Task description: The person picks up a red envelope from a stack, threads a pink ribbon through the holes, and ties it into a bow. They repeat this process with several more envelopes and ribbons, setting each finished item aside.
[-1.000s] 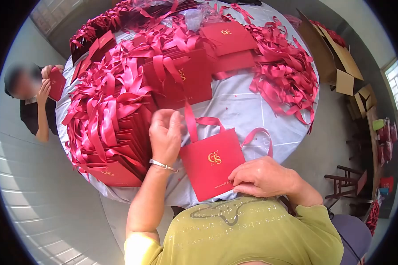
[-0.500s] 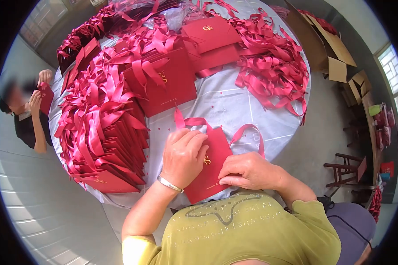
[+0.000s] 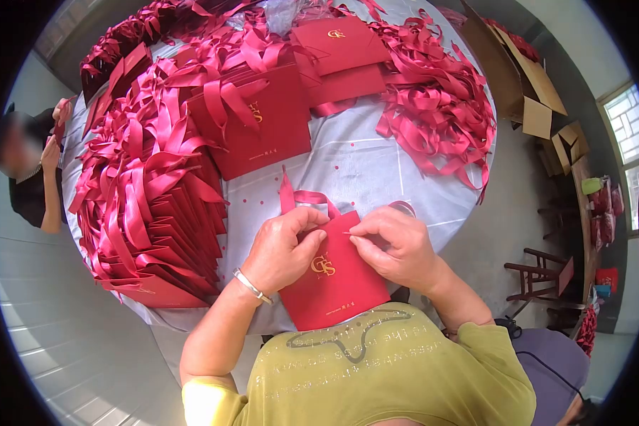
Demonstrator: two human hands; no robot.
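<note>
A red paper gift bag with a gold monogram lies in front of my body at the table's near edge, its top pointing away from me. My left hand, with a silver bracelet at the wrist, is closed at the bag's upper left edge. A pink-red ribbon handle loops out beyond that hand. Over the bag's upper right corner, my right hand makes a pinch with thumb and forefinger; a tiny thin tip shows there, too small to name. Part of another ribbon loop shows behind the right hand.
Stacked red bags with ribbons fill the table's left side. More bags lie ahead, and a ribbon heap lies far right. Another person sits at left. Cardboard boxes and a wooden stool stand at right.
My right hand has moved up from the bag's lower right edge to its top right corner, now pinching. The bag's gold monogram has come into fuller view. The view has shifted slightly.
</note>
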